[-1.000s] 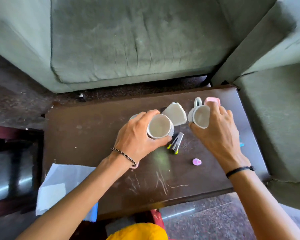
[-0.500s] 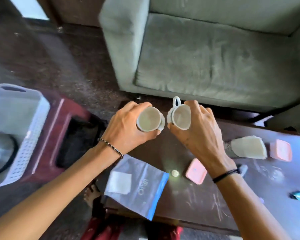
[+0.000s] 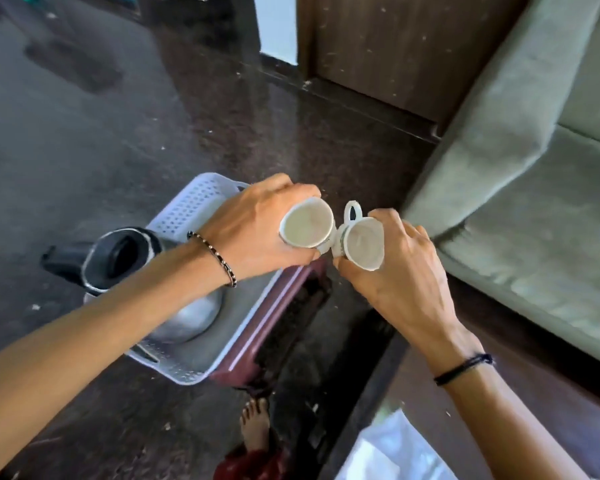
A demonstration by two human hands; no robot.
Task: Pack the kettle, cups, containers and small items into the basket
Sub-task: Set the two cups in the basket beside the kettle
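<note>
Whereas half a second ago both cups were held above the brown table, they have since been carried leftward and are now seen in the air by the white basket (image 3: pixel 194 202), which is set on a maroon stool (image 3: pixel 274 327) on the dark floor. One cup (image 3: pixel 307 226) is gripped around its side by the left hand (image 3: pixel 257 230); a second cup (image 3: pixel 364 244), with its handle pointing away, is gripped by the right hand (image 3: pixel 402 282). The hands are held close together, and the cups appear to touch. One steel kettle (image 3: pixel 125 261) with a black lid is already lodged in the basket, so the cup step is judged nearly done, with only lowering left. Counted: two cups, one kettle, one basket. No containers or small items are seen; these presumably remain to be packed.
</note>
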